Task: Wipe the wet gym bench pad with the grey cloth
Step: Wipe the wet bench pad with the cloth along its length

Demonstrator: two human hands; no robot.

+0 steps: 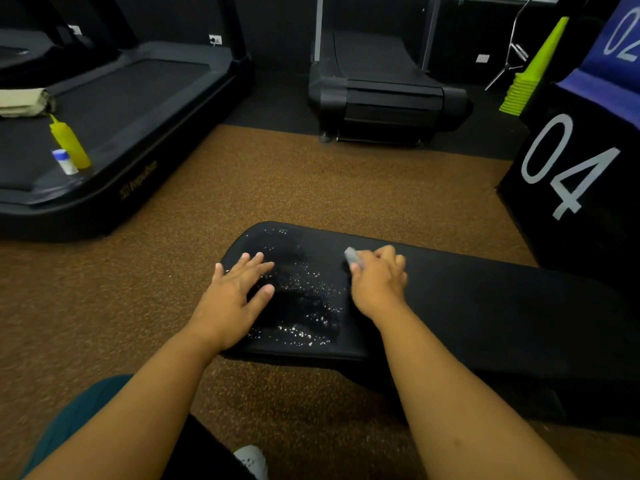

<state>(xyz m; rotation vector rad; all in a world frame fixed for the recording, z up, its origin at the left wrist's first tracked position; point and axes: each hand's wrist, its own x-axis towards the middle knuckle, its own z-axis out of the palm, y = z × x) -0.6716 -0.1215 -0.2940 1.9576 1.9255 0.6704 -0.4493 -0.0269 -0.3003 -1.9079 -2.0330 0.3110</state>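
Nearest the camera, two bare forearms are reaching forward over the brown speckled floor (pixel 311 174) toward the black bench pad (pixel 467 299). The left hand (pixel 235 292) is lying flat with fingers spread on the pad's near-left end, pressing down and gripping nothing. The right hand (pixel 379 277) is curling around the grey cloth (pixel 351 255), bunching it so that only a small corner is showing past the knuckles, and is resting on the pad just right of the wet patch. Between the two hands, water droplets (pixel 304 306) are beading across the dark surface, running from the pad's far rounded edge to its near edge.

The likely trouble: with so little cloth exposed, a sweep could be smearing water rather than lifting it, and the left palm is sitting in the wet zone, so droplets under it may be getting missed. Water pushed over the near edge would be dripping onto the floor.

Farther off, a yellow squeeze bottle (pixel 69 143) and a small white bottle (pixel 65 162) are standing on a treadmill (pixel 166 109).
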